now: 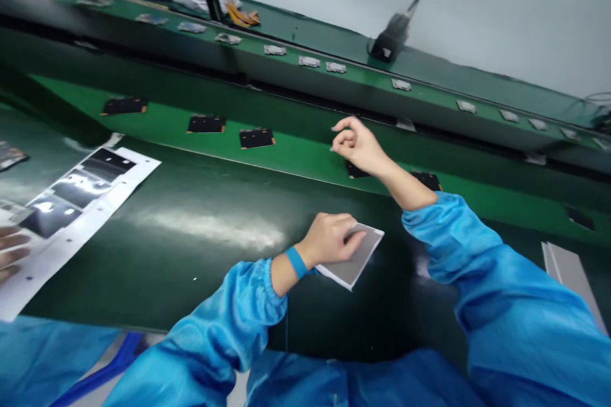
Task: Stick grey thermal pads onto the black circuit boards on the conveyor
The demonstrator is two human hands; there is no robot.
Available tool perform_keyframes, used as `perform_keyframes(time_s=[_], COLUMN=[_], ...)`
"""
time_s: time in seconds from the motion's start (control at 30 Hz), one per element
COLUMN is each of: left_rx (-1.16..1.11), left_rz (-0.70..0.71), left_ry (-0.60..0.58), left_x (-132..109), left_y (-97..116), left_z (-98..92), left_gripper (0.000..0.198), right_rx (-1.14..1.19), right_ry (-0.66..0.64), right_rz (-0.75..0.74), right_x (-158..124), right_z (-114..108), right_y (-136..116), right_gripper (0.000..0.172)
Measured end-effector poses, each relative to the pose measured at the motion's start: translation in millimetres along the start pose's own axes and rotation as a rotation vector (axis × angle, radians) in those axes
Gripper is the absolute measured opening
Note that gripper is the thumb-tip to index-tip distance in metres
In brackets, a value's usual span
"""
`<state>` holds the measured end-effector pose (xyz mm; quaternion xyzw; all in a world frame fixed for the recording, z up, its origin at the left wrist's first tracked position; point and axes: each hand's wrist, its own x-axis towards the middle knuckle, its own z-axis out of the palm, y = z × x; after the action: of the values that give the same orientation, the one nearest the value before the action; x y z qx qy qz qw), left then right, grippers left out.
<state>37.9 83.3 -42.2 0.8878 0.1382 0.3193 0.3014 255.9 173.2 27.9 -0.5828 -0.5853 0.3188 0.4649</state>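
My left hand [331,238], a blue band at its wrist, lies on a flat grey panel [363,253] with white edges. Its thumb rests across the panel's face, while the other fingers curl at the far edge and are partly hidden. Further off, my right hand [358,146] hovers over the bright green strip [305,156]. Its fingers are loosely bent with gaps between them, and nothing shows in them. Below that hand a thin black panel [356,170] with an orange corner lies on the strip, partly covered by the wrist.
More black panels [256,138] lie along the strip. Small pale parts [309,62] line the ledge behind it. A white sheet with dark films [107,187] lies left, near another person's hand [12,254]. Grey sheets [570,276] are at right; a black handheld radio [391,38] stands behind.
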Motion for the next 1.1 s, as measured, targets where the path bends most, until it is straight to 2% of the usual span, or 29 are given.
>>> perform_keyframes(time_s=[0.1,0.17,0.23,0.3,0.4,0.53,0.83,1.1], left_rx=[0.07,0.098,0.111,0.108,0.081,0.052,0.066,0.073], left_rz=[-0.004,-0.015,-0.026,-0.025,-0.01,-0.007,-0.007,-0.001], left_ry=[-0.109,-0.202,-0.269,-0.299,-0.303,-0.304,-0.294,-0.263], left_x=[3,5,7,8,10,12,12,12], left_y=[0,0,0,1,1,2,1,0], left_z=[0.5,-1.5,-4.4,-7.2,-9.7,-10.8,-7.8,-6.7], left_gripper=[0.037,0.034,0.031,0.028,0.025,0.024,0.026,0.026], right_rx=[0.052,0.039,-0.026,-0.094,-0.139,-0.143,-0.244,-0.489], right_ry=[-0.301,-0.418,-0.468,-0.473,-0.445,-0.435,-0.435,-0.412], right_rz=[-0.026,-0.03,-0.03,-0.015,0.02,0.007,-0.063,-0.098], right_x=[54,84,106,120,126,124,110,97], right_z=[79,124,155,171,177,173,160,154], right_y=[-5,-7,-6,-1,10,20,19,18], right_gripper=[0.043,0.039,0.036,0.034,0.034,0.034,0.03,0.036])
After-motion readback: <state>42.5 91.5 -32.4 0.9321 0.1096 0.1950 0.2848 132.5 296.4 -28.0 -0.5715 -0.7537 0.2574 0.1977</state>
